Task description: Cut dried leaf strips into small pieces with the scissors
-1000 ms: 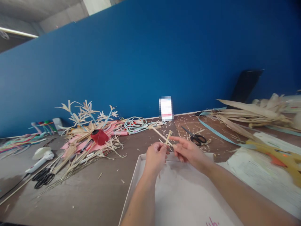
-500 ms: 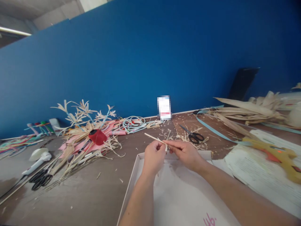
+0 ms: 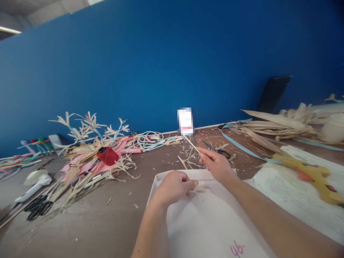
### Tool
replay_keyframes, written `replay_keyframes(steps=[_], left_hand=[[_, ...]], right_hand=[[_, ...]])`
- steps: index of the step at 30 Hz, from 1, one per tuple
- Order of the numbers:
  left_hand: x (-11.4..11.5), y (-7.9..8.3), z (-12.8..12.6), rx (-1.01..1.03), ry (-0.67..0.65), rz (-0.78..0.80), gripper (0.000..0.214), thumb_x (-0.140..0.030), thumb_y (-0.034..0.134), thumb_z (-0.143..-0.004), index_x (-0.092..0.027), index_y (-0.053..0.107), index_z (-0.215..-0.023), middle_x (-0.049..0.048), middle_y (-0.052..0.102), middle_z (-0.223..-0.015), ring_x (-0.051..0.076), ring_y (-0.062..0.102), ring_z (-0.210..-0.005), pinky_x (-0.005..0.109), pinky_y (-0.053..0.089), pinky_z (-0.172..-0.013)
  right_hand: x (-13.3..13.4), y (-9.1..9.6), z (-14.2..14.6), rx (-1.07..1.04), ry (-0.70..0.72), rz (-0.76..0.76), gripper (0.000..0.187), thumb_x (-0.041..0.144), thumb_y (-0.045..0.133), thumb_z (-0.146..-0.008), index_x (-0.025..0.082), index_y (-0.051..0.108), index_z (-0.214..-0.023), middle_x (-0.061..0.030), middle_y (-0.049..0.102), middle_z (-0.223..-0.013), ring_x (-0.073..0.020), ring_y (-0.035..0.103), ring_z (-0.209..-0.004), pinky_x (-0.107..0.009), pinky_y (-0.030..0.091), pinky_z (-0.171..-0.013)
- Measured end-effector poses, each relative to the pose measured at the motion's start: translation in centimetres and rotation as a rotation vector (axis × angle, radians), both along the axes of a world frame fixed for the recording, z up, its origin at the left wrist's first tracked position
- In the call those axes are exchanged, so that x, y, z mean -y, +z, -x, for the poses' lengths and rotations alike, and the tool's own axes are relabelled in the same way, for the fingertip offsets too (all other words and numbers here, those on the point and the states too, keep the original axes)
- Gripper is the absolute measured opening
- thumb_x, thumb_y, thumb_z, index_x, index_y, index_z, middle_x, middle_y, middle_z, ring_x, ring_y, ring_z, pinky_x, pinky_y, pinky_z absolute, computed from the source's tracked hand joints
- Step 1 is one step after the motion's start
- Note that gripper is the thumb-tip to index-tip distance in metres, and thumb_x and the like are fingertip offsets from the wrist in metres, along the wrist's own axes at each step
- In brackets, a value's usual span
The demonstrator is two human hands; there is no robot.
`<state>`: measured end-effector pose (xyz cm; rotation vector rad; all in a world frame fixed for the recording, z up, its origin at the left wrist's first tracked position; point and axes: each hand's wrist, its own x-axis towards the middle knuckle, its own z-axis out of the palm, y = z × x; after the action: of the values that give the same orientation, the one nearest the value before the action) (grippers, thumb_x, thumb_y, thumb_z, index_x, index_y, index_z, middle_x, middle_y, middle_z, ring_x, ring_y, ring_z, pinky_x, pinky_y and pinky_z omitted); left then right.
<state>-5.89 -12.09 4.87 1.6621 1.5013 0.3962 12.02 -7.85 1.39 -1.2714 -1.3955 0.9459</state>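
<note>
My right hand (image 3: 217, 164) is closed in a pinch on a thin pale straw stick (image 3: 191, 142) that points up and to the left, over the far edge of a white shallow box (image 3: 158, 179). My left hand (image 3: 174, 186) is lower, above the box's far left part, its fingers curled around a small pale straw piece (image 3: 201, 185) at the fingertips. Black scissors (image 3: 219, 150) lie on the brown table just behind my right hand.
Left of the box lies a heap of straw flowers (image 3: 88, 132), pink paper and a red spool (image 3: 107, 156). A second pair of black scissors (image 3: 37, 208) and a white tool (image 3: 34, 181) lie far left. A yellow glue gun (image 3: 309, 173) rests on paper right, with dried leaves (image 3: 276, 127) behind.
My hands have come apart: the left dropped into the box with a small piece, the right moved right and away with the stick. The view tilted slightly down.
</note>
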Motion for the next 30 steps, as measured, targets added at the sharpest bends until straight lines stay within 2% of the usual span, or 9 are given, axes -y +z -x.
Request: replay_keyframes(steps=[2,5,8,11,15,20,26,30], left_hand=[[-0.2,0.3,0.9,-0.133,0.050,-0.043,0.033,-0.049,0.051,-0.068,-0.018,0.059,-0.059,0.0023,0.061,-0.057,0.010,0.046,-0.043,0.022,0.027,-0.041],[-0.5,0.8,2.3,-0.413,0.150,-0.126,0.026,-0.041,0.051,-0.070,-0.018,0.059,-0.060,0.0024,0.061,-0.057,0.012,0.050,-0.048,0.023,0.029,-0.046],[-0.5,1.0,2.9,-0.549,0.132,-0.071,0.016,-0.036,0.057,-0.065,-0.020,0.061,-0.063,0.0032,0.064,-0.063,0.016,0.056,-0.058,0.024,0.031,-0.049],[-0.2,0.8,2.5,-0.600,0.080,-0.053,0.013,-0.032,0.061,-0.059,-0.022,0.062,-0.067,0.0040,0.066,-0.072,0.018,0.058,-0.066,0.025,0.033,-0.052],[-0.1,0.3,1.9,-0.599,0.027,-0.066,0.010,-0.024,0.057,-0.058,-0.023,0.063,-0.066,0.0044,0.066,-0.074,0.020,0.058,-0.068,0.026,0.035,-0.054],[0.0,0.0,1.9,-0.568,0.009,-0.094,0.013,-0.016,0.052,-0.058,-0.021,0.063,-0.063,0.0060,0.066,-0.070,0.019,0.057,-0.062,0.026,0.033,-0.052],[0.1,0.4,1.7,-0.457,0.004,-0.105,0.012,-0.015,0.052,-0.057,-0.021,0.062,-0.061,0.0045,0.065,-0.066,0.017,0.055,-0.057,0.024,0.032,-0.051],[-0.2,0.6,1.8,-0.305,0.074,-0.187,0.011,-0.020,0.051,-0.063,-0.020,0.062,-0.064,0.0039,0.064,-0.067,0.014,0.053,-0.056,0.023,0.032,-0.049]], right_hand=[[0.1,0.1,0.1,-0.017,0.002,0.010,0.042,0.040,0.049,-0.078,0.022,0.060,-0.115,-0.0006,0.058,-0.071,-0.0067,0.037,-0.044,-0.021,0.031,-0.040],[0.0,0.1,0.1,-0.078,-0.014,0.037,0.042,0.040,0.050,-0.078,0.021,0.060,-0.114,-0.0009,0.058,-0.070,-0.0068,0.038,-0.044,-0.020,0.031,-0.039],[-0.1,0.1,0.0,-0.091,-0.008,0.049,0.040,0.040,0.051,-0.077,0.020,0.062,-0.110,-0.0006,0.057,-0.070,-0.0063,0.036,-0.044,-0.020,0.031,-0.039],[-0.1,0.2,0.0,-0.067,-0.002,0.061,0.039,0.041,0.052,-0.077,0.019,0.062,-0.108,-0.0004,0.057,-0.069,-0.0064,0.037,-0.043,-0.020,0.031,-0.039],[0.0,0.3,0.1,-0.027,0.003,0.059,0.039,0.042,0.051,-0.077,0.019,0.063,-0.106,-0.0008,0.058,-0.069,-0.0070,0.039,-0.044,-0.020,0.032,-0.039],[0.2,0.2,0.2,-0.011,0.009,0.046,0.039,0.042,0.051,-0.077,0.018,0.063,-0.105,-0.0012,0.058,-0.069,-0.0071,0.039,-0.044,-0.020,0.032,-0.039],[0.1,0.3,0.2,0.004,0.015,0.033,0.037,0.042,0.050,-0.078,0.018,0.064,-0.103,-0.0006,0.058,-0.068,-0.0071,0.040,-0.044,-0.020,0.034,-0.040],[0.2,0.4,0.1,0.010,0.016,0.037,0.036,0.041,0.051,-0.078,0.019,0.064,-0.103,0.0000,0.058,-0.069,-0.0070,0.040,-0.044,-0.020,0.034,-0.041]])
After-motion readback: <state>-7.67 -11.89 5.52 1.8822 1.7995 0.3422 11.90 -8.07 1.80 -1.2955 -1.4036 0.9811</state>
